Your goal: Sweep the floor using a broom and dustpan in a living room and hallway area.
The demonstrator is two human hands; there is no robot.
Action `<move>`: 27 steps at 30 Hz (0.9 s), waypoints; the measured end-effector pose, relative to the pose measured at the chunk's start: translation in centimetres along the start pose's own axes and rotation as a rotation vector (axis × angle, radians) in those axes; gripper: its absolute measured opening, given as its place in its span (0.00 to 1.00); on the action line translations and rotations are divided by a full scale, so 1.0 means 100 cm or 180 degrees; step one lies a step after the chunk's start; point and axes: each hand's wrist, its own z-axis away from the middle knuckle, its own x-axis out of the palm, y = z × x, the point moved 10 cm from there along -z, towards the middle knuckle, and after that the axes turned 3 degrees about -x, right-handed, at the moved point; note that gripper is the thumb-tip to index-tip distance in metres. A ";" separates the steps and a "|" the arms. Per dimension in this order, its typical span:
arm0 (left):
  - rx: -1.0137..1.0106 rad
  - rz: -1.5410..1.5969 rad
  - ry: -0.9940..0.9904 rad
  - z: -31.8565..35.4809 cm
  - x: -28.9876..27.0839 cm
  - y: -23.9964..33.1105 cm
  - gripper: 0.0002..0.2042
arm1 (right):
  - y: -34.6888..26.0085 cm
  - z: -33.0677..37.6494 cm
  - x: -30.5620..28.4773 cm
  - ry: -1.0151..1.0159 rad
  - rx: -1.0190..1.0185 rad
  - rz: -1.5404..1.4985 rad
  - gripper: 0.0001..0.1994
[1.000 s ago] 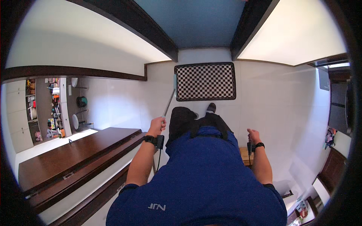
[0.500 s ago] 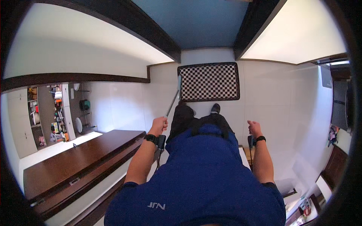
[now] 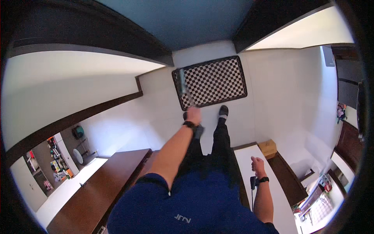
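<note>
My left hand (image 3: 193, 115) reaches forward at arm's length and grips a thin grey pole (image 3: 182, 84). The pole runs away from the hand, and its far end lies over the left edge of a black-and-white checkered mat (image 3: 220, 80) on the pale floor. A black band sits on that wrist, with a small dark piece hanging below it. My right hand (image 3: 257, 164) stays low at my side in a loose fist, also with a black wrist band; a small dark object with a cord (image 3: 252, 183) hangs beside the wrist. My dark-trousered legs and shoes (image 3: 223, 111) stand just short of the mat.
A long dark wooden counter (image 3: 105, 187) runs along my left. A cardboard box (image 3: 268, 148) sits on the floor to my right beside a white-topped surface (image 3: 243, 163). Shelves with colourful items (image 3: 54, 165) are far left, and cluttered things (image 3: 319, 197) lower right.
My left arm has stretched forward and the pole now points out over the mat's left edge. My right hand has dropped lower at my side. The view has tilted.
</note>
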 end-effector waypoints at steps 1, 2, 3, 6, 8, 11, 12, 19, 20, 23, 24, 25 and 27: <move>0.0714 0.0109 -0.0435 -0.009 -0.011 0.138 0.08 | 0.035 0.015 -0.047 0.0387 0.0228 -0.0149 0.15; 0.0780 0.0326 -0.0085 -0.011 -0.039 0.180 0.09 | 0.043 0.021 -0.040 0.0398 0.0212 -0.0120 0.15; 0.0854 0.0659 -0.0611 -0.013 -0.028 0.203 0.10 | 0.041 0.018 -0.021 0.0321 0.0154 -0.0074 0.15; 0.1695 -0.0234 -0.0722 -0.010 -0.011 0.263 0.08 | 0.020 0.010 0.026 0.0050 -0.0040 -0.0311 0.15; 0.0954 0.1381 -0.0982 -0.016 -0.002 0.264 0.11 | 0.005 0.002 0.045 -0.0038 -0.0080 -0.0363 0.15; 0.0057 0.3203 -0.0575 0.002 0.012 0.249 0.17 | -0.068 0.000 0.084 -0.0493 -0.0558 -0.0513 0.18; 0.0115 0.3407 0.0034 0.012 0.006 0.247 0.19 | -0.090 -0.002 0.090 -0.0351 -0.0367 -0.1106 0.20; -0.0205 0.4419 -0.4633 0.133 0.036 0.241 0.19 | -0.054 -0.066 0.066 0.0319 0.0003 -0.1888 0.13; -0.0355 0.4243 -0.4446 0.121 0.062 0.208 0.17 | -0.046 -0.069 0.064 0.0305 0.0061 -0.1846 0.14; -0.0914 0.4028 -0.2893 0.033 0.156 0.066 0.09 | -0.023 -0.074 0.068 0.0581 0.0257 -0.1774 0.16; -0.1559 0.4757 -0.2524 0.009 0.198 0.012 0.07 | -0.021 -0.077 0.078 0.0557 0.0107 -0.1808 0.16; -0.1851 0.4033 -0.2077 -0.022 0.212 -0.038 0.04 | -0.023 -0.076 0.086 0.0631 0.0113 -0.1719 0.16; -0.2277 0.4080 -0.2142 -0.076 0.245 -0.099 0.02 | 0.013 -0.080 0.089 0.1040 0.0355 -0.1822 0.16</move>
